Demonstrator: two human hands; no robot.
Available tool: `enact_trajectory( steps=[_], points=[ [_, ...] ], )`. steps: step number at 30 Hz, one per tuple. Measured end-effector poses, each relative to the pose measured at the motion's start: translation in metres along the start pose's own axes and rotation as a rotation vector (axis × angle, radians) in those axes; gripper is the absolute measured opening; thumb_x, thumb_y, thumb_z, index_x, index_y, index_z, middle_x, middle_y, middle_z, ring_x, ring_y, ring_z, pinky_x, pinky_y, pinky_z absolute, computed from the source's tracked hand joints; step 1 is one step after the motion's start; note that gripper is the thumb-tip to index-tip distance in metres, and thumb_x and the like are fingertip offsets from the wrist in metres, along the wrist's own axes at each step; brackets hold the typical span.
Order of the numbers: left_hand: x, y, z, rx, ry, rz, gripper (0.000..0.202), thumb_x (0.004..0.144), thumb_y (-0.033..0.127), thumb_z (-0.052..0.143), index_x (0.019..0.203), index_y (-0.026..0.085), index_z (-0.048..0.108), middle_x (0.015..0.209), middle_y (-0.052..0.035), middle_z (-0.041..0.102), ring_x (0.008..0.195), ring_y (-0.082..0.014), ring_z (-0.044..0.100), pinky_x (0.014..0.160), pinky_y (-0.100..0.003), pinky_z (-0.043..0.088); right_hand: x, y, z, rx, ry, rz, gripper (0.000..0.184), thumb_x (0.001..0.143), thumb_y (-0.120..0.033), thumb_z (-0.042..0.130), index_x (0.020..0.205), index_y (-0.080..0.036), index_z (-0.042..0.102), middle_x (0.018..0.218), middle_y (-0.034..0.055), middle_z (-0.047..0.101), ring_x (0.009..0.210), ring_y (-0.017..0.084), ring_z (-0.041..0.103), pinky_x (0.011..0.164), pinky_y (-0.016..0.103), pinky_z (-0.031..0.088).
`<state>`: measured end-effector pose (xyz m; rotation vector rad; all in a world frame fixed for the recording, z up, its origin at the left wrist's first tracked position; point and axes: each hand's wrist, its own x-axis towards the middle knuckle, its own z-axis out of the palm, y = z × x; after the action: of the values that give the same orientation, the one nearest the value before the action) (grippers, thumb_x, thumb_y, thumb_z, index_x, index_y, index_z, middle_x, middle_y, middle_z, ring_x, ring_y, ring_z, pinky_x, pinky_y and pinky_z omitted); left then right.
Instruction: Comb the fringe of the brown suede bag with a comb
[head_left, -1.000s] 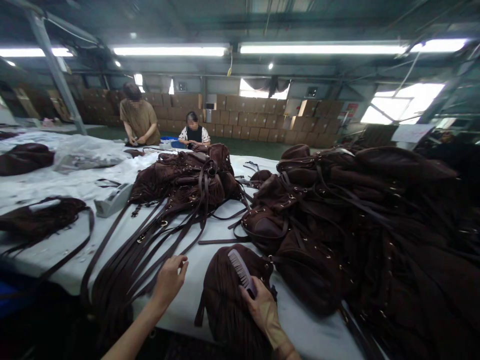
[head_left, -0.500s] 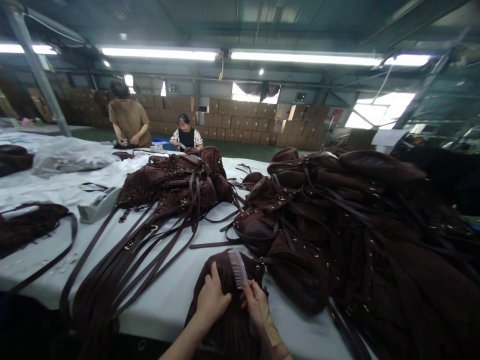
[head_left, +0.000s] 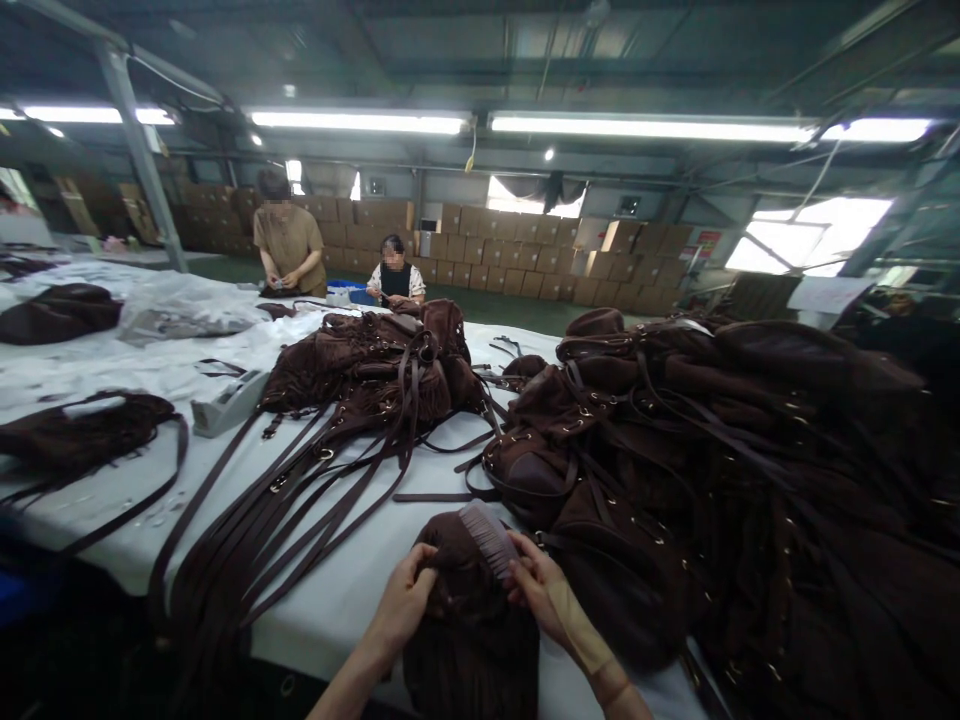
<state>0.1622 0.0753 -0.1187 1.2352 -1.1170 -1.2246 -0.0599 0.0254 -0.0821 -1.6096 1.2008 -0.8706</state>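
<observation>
Right in front of me, at the table's near edge, lies a dark brown fringed bag [head_left: 472, 640]. My right hand [head_left: 536, 585] grips a pale, wide-toothed comb [head_left: 489, 540] by its lower end, and the comb lies over the upper part of the bag. My left hand [head_left: 409, 590] is closed at the bag's left side, thumb and fingers pinching its brown material. The bag's lower part hangs down toward me with its fringe strands showing.
A big heap of brown bags [head_left: 675, 460] fills the right side. Another pile [head_left: 375, 370] trails long straps across the white-covered table [head_left: 352, 570]. A grey tray [head_left: 225, 402] sits left. Two people [head_left: 289, 240] work across the table; stacked cartons [head_left: 480, 250] line the wall.
My left hand has gone from resting spread on the bag to pinching its left side. The comb has turned flatter in my right hand. The view has swung slightly left.
</observation>
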Motion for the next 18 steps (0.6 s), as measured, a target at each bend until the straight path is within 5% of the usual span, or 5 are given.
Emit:
enact_trajectory(
  steps=[5,11,15,18],
  points=[
    [-0.008,0.026,-0.01,0.183,0.03,0.091,0.037,0.081,0.04,0.051,0.105,0.015,0.065,0.066,-0.0005,0.061,0.052,-0.0146,0.057,0.049,-0.025,0.048,0.025,-0.034,0.003,-0.128,0.011,-0.105,0.061,0.086,-0.041,0.045,0.142,-0.017,0.048,0.069,0.0008,0.063,0.057,0.02,0.058,0.058,0.03,0.048],
    [0.002,0.056,-0.013,0.372,0.027,0.258,0.026,0.077,0.03,0.052,0.089,0.017,0.072,0.084,-0.0055,0.07,0.074,-0.0191,0.064,0.067,-0.028,0.051,0.012,-0.038,0.062,-0.161,-0.188,-0.19,0.047,0.074,-0.026,0.051,0.116,-0.022,0.071,0.085,0.0056,0.069,0.089,0.028,0.064,0.09,0.037,0.046],
    [0.019,0.08,-0.015,0.327,-0.033,0.223,0.021,0.071,0.026,0.054,0.08,0.015,0.07,0.075,-0.0047,0.069,0.069,-0.0181,0.064,0.062,-0.026,0.049,-0.01,-0.025,0.095,-0.043,-0.455,-0.033,0.054,0.069,-0.025,0.049,0.119,-0.019,0.069,0.059,-0.0004,0.059,0.049,0.018,0.053,0.051,0.027,0.046],
    [0.02,0.088,-0.04,0.101,0.189,0.276,0.03,0.077,0.038,0.059,0.094,0.014,0.067,0.085,-0.0066,0.069,0.075,-0.019,0.066,0.064,-0.027,0.05,-0.013,-0.024,0.095,0.15,-0.578,0.128,0.063,0.076,-0.033,0.051,0.136,-0.016,0.055,0.058,-0.0023,0.056,0.042,0.012,0.045,0.04,0.019,0.037]
  ],
)
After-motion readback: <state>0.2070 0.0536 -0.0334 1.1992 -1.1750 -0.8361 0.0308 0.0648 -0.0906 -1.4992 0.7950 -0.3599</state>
